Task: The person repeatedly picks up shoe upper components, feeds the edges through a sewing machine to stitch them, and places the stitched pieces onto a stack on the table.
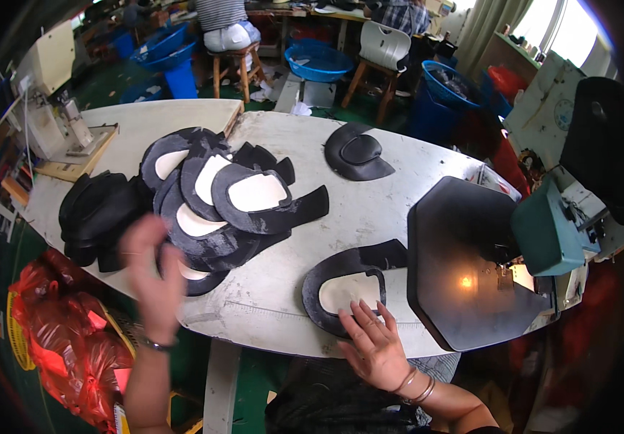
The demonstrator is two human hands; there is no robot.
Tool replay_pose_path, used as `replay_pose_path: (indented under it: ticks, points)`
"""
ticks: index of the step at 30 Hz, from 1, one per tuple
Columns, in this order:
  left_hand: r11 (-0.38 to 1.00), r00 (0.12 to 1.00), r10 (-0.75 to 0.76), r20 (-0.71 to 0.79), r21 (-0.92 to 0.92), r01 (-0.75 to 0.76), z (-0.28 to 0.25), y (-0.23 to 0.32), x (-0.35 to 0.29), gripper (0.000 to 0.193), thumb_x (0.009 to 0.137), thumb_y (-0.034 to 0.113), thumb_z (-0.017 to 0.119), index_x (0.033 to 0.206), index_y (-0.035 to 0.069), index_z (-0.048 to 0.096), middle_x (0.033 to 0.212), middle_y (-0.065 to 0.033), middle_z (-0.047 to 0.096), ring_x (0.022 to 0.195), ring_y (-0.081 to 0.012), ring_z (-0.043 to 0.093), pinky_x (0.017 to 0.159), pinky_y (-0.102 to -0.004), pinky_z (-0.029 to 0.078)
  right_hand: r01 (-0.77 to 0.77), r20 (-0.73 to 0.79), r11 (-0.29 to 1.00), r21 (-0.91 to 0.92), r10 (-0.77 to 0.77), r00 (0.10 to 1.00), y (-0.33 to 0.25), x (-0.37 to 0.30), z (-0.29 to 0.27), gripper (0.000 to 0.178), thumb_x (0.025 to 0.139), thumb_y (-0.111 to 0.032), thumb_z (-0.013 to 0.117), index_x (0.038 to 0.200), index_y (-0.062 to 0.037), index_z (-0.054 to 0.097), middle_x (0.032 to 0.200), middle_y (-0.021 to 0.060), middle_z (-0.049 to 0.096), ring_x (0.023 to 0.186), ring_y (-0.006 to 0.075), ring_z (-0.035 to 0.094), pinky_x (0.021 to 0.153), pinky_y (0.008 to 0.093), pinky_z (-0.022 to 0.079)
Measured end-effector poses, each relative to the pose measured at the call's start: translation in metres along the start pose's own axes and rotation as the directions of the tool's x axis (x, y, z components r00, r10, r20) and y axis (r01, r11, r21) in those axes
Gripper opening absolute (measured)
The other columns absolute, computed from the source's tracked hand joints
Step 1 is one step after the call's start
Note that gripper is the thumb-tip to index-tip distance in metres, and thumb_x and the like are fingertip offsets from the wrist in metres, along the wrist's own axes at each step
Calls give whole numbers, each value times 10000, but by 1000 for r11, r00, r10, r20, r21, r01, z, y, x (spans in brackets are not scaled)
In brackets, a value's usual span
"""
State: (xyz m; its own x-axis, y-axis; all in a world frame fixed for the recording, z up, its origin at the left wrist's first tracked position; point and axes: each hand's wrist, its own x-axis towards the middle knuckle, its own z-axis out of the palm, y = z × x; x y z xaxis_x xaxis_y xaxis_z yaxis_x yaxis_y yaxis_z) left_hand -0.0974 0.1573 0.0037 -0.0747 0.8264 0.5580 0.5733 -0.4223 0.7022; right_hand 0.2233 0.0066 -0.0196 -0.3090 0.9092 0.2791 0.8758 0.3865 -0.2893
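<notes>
My right hand (373,343) lies flat, fingers spread, on the near edge of a black shoe-upper piece with a white centre panel (348,288) near the table's front edge. My left hand (151,271) is blurred and raised, fingers apart, over the near end of a fanned pile of similar black pieces with white panels (225,199). It is touching or just above the lowest piece; I cannot tell which. A stack of plain black pieces (98,213) sits left of that pile.
The white worktable (370,210) carries a lone black piece (357,152) at the back and a dark hexagonal press plate (464,260) with a green machine (551,224) on the right. A sewing machine (55,130) stands far left. Red bags (66,340) lie below.
</notes>
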Motion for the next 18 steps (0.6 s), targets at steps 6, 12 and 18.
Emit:
replay_pose_path:
  ticks: [6, 12, 18]
  points:
    - [941, 670, 266, 693, -35, -337, 121, 65, -50, 400, 875, 375, 689, 1243, 218, 690, 1412, -34, 574, 1433, -341, 347, 1082, -546, 174, -44, 49, 992, 118, 38, 998, 10, -14, 8, 804, 895, -295, 684, 1411, 177, 287, 1427, 312, 421, 1325, 420, 451, 1122, 477, 358]
    - [898, 395, 57, 917, 126, -421, 137, 88, -27, 469, 786, 520, 728, 1114, 186, 744, 1293, -110, 623, 1296, -368, 438, 1076, -556, 206, -345, 91, 886, 310, 333, 938, 46, -67, -2, 674, 856, -247, 747, 1378, 35, 427, 1253, 194, 610, 1138, 323, 625, 1004, 406, 467]
    - [963, 525, 203, 826, -267, 48, 175, 85, -26, 285, 786, 135, 779, 1055, 58, 727, 1142, -165, 683, 1012, -294, 654, 867, -338, 510, -183, -67, 941, 284, 210, 975, 44, -18, -31, 340, 884, -205, 737, 1128, 6, 628, 1005, 128, 674, 896, 227, 648, 830, 344, 503]
